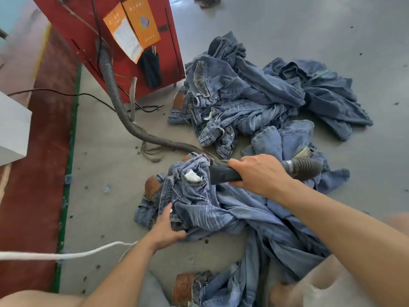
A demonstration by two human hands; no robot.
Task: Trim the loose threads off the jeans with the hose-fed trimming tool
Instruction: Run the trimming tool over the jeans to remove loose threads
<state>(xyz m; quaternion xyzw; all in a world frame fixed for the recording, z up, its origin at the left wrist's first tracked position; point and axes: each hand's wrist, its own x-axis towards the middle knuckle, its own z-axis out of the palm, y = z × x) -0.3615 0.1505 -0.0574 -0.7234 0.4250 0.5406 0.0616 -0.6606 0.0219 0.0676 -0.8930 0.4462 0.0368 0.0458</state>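
Gripping trimming tool [223,174] in right hand [259,173], nozzle on jeans [199,209]; left hand [166,229] pinches waistband.

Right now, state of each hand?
Left hand: grips the jeans near the waistband.
Right hand: holds the trimming tool, nozzle at the jeans' turned-out pocket.

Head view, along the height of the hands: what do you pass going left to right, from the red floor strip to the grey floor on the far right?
Red floor strip → green floor line → left hand holding the jeans → trimming tool → right hand gripping it → ribbed hose cuff → grey floor.
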